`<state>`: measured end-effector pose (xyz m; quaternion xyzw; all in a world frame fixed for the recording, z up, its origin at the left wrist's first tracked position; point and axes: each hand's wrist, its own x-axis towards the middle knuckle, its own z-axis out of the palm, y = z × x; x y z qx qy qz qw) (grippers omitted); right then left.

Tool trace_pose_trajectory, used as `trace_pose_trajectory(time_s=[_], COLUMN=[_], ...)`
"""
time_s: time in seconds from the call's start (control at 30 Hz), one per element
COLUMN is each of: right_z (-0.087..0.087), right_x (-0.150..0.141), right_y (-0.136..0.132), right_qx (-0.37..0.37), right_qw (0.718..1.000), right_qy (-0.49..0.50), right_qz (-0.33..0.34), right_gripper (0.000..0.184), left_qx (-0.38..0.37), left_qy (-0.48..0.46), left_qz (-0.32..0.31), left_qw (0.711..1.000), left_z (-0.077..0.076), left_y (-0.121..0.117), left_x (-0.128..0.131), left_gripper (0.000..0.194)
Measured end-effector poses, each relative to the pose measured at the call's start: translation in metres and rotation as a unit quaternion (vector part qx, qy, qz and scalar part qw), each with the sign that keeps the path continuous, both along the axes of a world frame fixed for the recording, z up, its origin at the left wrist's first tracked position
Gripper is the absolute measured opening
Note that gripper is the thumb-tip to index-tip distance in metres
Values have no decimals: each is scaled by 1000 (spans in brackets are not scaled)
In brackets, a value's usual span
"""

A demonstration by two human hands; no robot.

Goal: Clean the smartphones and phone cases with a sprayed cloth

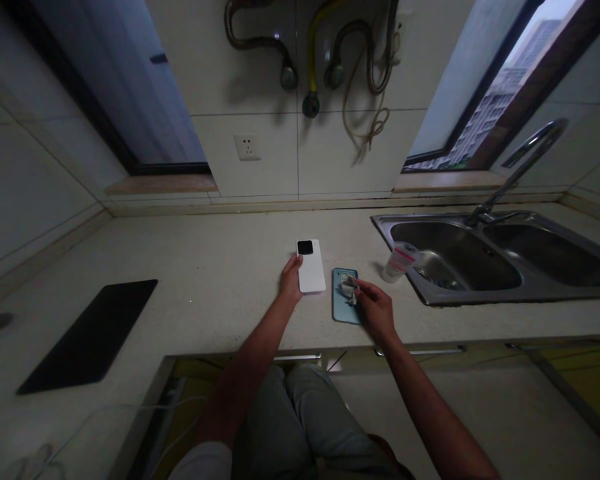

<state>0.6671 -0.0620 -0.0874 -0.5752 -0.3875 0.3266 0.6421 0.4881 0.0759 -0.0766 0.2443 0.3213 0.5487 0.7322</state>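
A white phone (311, 266) lies face down on the pale countertop (205, 267), its dark camera patch at the far end. My left hand (291, 280) rests at the phone's left edge, fingers together and touching it. Just to the right lies a blue phone case (344, 305). My right hand (375, 308) is closed on a small crumpled white cloth (349, 288) and presses it onto the case.
A steel double sink (500, 257) with a curved tap (523, 163) fills the right side. A small plastic bottle (400, 261) lies beside the sink's left rim. A black cooktop (93, 333) sits at the left. Hoses and a wall socket (247, 147) are on the back wall.
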Motion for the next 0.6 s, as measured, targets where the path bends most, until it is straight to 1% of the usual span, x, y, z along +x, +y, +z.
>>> trace_pose_trajectory(time_s=[0.2, 0.47, 0.53, 0.6], right_z=[3, 5, 5, 5], right_x=[-2, -2, -2, -1], right_y=[-1, -1, 0, 0], right_qx=[-8, -6, -6, -5], right_qw=[1000, 1000, 1000, 1000], right_qy=[21, 17, 15, 13], right_qz=[-5, 3, 7, 8], right_gripper=[37, 37, 36, 36], left_qx=[-33, -34, -54, -81], left_qy=[19, 10, 9, 2], left_qz=[11, 14, -20, -79], left_qw=[999, 999, 998, 994], left_z=[-4, -5, -4, -1], left_y=[3, 3, 3, 1], left_x=[1, 1, -1, -3], left_gripper=[38, 40, 37, 35])
